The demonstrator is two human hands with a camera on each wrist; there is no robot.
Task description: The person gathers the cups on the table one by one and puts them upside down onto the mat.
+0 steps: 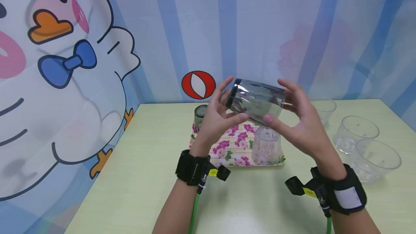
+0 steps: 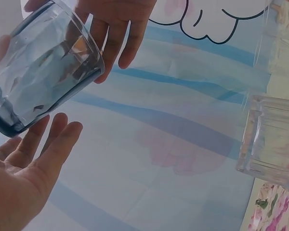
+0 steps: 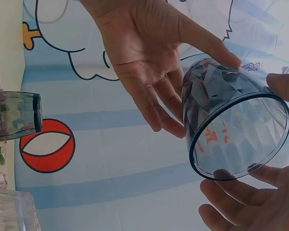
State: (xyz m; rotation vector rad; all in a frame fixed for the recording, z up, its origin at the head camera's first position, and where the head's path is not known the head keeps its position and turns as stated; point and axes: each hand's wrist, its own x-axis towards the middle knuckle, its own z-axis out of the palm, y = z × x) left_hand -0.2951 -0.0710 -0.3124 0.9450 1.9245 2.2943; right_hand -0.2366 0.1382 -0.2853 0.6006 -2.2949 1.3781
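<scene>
- Left hand [image 1: 216, 116] raised above the floral tray [image 1: 227, 143], palm toward the other hand, thumb and fingers curled round the thick base end of the smoky glass tumbler [image 1: 256, 100]
- Right hand [image 1: 300, 122] opposite, fingers wrapped at the tumbler's rim end
- Tumbler held on its side in the air over the tray, between both palms
- Clear tumbler [image 1: 266, 145] stands upside down on the tray, directly below

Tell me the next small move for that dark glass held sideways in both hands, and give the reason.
Probably turn the smoky grey tumbler mouth-down and lower it onto the floral tray. The left hand and right hand hold it on its side above that tray, where a clear ribbed glass already stands upside down with free space beside it.
</scene>
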